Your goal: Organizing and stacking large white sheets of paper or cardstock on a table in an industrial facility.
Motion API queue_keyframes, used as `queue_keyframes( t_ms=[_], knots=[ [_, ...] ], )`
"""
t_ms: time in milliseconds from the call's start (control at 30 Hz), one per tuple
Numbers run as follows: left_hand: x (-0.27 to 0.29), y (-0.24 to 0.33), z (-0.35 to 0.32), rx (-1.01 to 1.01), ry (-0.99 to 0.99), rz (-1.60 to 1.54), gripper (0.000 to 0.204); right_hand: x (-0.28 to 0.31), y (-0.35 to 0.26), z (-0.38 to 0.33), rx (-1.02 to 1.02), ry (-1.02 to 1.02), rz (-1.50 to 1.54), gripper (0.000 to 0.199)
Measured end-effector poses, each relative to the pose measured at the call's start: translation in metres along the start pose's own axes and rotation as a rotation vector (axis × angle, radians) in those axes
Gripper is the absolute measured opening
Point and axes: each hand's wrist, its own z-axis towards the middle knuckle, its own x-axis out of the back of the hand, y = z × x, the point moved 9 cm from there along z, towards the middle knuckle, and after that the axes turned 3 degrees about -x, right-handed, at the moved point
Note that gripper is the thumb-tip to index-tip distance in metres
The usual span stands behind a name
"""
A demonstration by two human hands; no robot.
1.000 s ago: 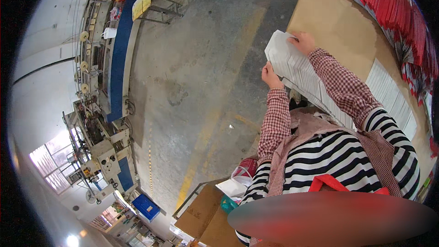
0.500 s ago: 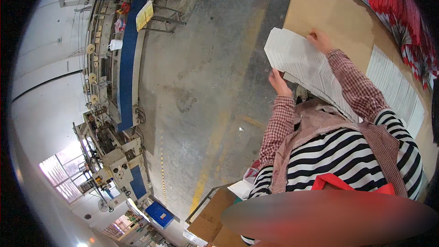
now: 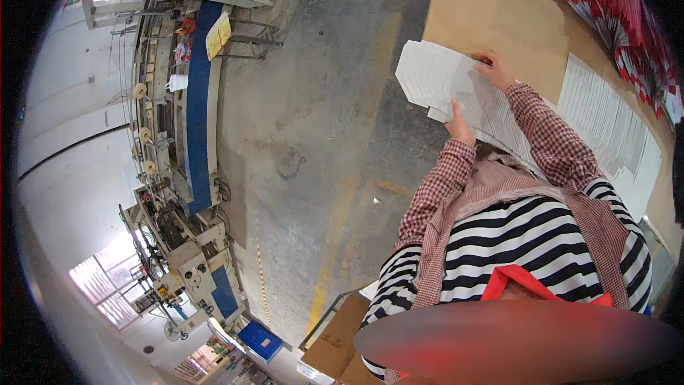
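- White fanned stack: many overlapping pale pieces in front of you, at the near-left part of the tan tabletop. One end reaches the left edge; whether it overhangs, you cannot tell from this view.
- Its long axis slants from that left end rightward and back toward your body, and it lies between your two hands, each at one long side.
- Left hand: at the long side nearest your body, thumb extended over the pieces and touching them. The other fingers are mostly hidden, so how firmly it grips cannot be told.
- Right hand: at the far long side, fingers loosely curled by the edge of the pieces. Whether it pinches any cannot be told.
- Your hands are apart, about equally near the stack; the right is nearer the second white stack, toward the tabletop's right edge.
- Red-and-silver pile: along the far right edge.
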Motion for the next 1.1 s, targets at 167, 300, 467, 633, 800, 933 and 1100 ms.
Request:
queue_keyframes(
  t_ms=[167, 300, 467, 633, 800, 933, 1100],
  knots=[
    [0.065, 0.019, -0.007, -0.229, 0.08, 0.081, 0.078, 0.026, -0.002, -0.007, -0.026, -0.067, -0.115, 0.03],
    [0.055, 0.074, -0.041, -0.852, 0.02, 0.313, 0.048, 0.042, 0.028, -0.024, -0.171, -0.188, -0.011, 0.026],
    [-0.019, 0.107, -0.069, -1.457, -0.061, 0.998, 0.035, 0.016, 0.001, -0.018, -0.191, -0.299, -0.083, 0.028],
    [-0.031, 0.115, -0.047, -1.348, 0.002, 0.996, 0.031, 0.025, 0.005, -0.016, -0.18, -0.255, 0.046, 0.032],
    [-0.026, 0.123, -0.038, -1.254, -0.004, 0.941, 0.033, 0.026, -0.002, -0.007, -0.23, -0.309, 0.15, 0.034],
    [-0.061, 0.102, -0.034, -0.814, -0.39, 0.836, 0.034, 0.057, 0.037, -0.011, -0.225, -0.207, 0.11, 0.029],
    [-0.026, 0.051, 0.006, -0.073, -0.913, 0.142, 0.046, 0.017, 0.002, -0.024, -0.19, -0.3, 0.157, 0.032]
  ],
)
